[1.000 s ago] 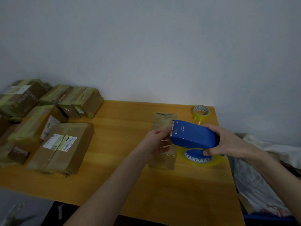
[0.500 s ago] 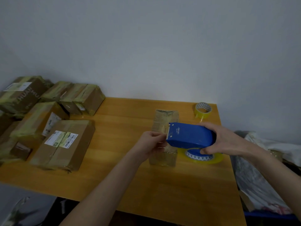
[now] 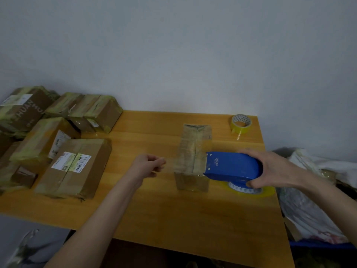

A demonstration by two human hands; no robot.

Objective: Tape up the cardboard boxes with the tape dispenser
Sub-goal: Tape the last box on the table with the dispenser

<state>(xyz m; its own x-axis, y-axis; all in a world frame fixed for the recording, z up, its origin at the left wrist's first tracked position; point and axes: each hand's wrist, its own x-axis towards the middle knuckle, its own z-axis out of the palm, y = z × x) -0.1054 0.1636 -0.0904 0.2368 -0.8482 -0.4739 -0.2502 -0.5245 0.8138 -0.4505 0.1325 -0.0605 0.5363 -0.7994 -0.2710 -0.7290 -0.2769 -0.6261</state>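
A heap of taped cardboard boxes (image 3: 48, 132) crowds the left end of the wooden table (image 3: 173, 219), the nearest one (image 3: 77, 167) bearing a shipping label. A spare roll of tape (image 3: 241, 123) sits at the far right corner, and crumpled plastic bags (image 3: 305, 206) lie off the table's right edge. Nothing stands between the hands and the small cardboard box (image 3: 193, 151), which lies mid-table. The right hand (image 3: 276, 169) grips the blue tape dispenser (image 3: 231, 166), fingers curled under its body, its toothed mouth at the box's right edge. A strip of clear tape (image 3: 173, 165) stretches leftward across the box top to the left hand (image 3: 146, 167), which pinches its free end just left of the box.
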